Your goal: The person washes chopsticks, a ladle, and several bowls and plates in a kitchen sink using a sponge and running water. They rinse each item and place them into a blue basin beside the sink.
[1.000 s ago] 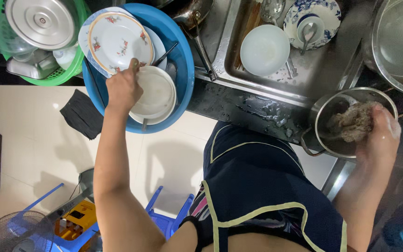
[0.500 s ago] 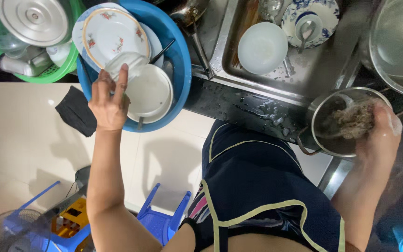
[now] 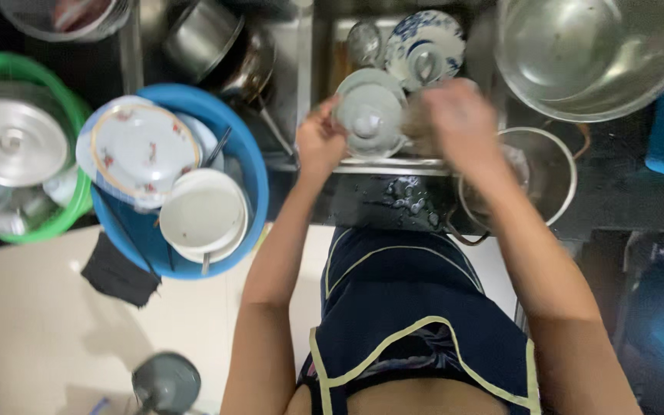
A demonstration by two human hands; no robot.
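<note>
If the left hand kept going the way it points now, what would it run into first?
The left hand already touches the white bowl it holds over the sink. Straight beyond lies the blue-patterned dish, though depth is unclear from above.

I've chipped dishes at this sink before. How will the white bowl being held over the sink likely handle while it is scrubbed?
The white bowl looks glazed ceramic, so probably rigid and fragile. The counter edge shows water drops, so it may be wet and slippery. The left hand grips only its rim while the right hand works beside it, so it could tip.
</note>
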